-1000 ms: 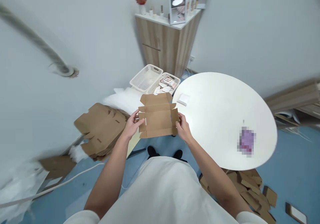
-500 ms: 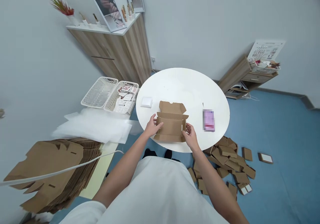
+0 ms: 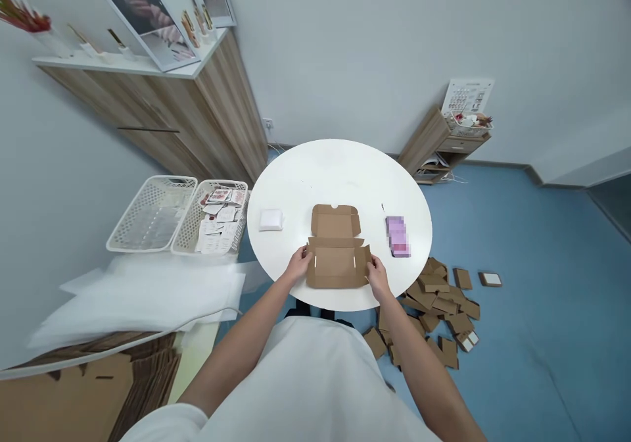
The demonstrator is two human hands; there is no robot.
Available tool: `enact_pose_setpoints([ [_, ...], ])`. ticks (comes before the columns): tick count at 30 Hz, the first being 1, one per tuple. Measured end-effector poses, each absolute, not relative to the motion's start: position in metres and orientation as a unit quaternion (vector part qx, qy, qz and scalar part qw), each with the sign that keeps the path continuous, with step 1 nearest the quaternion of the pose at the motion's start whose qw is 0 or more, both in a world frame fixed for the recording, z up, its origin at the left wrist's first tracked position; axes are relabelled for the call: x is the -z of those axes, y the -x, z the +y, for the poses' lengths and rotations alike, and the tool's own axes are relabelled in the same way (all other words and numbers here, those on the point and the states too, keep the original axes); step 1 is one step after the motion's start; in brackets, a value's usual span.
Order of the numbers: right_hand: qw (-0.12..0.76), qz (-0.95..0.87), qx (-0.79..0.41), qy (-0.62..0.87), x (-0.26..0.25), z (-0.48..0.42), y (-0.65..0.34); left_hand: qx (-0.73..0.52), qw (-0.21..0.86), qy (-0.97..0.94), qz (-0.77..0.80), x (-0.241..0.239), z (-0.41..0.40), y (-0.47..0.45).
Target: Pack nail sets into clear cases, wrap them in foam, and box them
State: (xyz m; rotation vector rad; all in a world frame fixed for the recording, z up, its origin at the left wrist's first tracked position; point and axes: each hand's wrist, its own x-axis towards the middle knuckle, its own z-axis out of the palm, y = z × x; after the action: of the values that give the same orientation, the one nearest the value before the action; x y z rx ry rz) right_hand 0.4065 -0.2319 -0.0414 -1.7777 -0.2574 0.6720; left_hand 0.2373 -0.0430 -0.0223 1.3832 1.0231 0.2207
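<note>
A brown cardboard box [image 3: 334,266], partly folded, lies on the round white table [image 3: 340,172] with its lid flap spread out toward the far side. My left hand [image 3: 298,266] grips the box's left side wall near the corner. At the opposite end, my right hand [image 3: 378,276] has its fingers closed on the right side flap, which tilts outward. To the left on the table sits a small white packet [image 3: 271,220]. A purple item [image 3: 397,237], blurred by pixelation, lies to the right of the box.
Two white baskets [image 3: 184,231] stand at the left, one with printed cards. Below them are translucent sheets [image 3: 142,291] and stacked flat cardboard [image 3: 148,376]. Folded boxes [image 3: 434,297] are heaped on the blue floor at right. A white cable [image 3: 148,338] crosses the lower left.
Both hands have shifted to the box's outer sides. Its lid flap now lies flatter and the right side flap leans outward. The camera view has turned rightward.
</note>
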Motion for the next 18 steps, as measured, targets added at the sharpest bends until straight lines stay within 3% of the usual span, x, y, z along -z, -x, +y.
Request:
enact_pose_setpoints([
  [9, 0.469, -0.065, -0.222, 0.852, 0.051, -0.245, -0.405, -0.086, 0.615, -0.630, 0.466, 0.046, -0.028, -0.219],
  [13, 0.407, -0.081, -0.146, 0.898, 0.044, -0.241, -0.407, -0.017, 0.558, -0.644, 0.523, 0.051, -0.037, -0.197],
  [18, 0.310, -0.252, -0.068, 0.914, 0.029, -0.216, -0.428, 0.055, 0.581, -0.607, 0.539, 0.052, -0.058, -0.186],
])
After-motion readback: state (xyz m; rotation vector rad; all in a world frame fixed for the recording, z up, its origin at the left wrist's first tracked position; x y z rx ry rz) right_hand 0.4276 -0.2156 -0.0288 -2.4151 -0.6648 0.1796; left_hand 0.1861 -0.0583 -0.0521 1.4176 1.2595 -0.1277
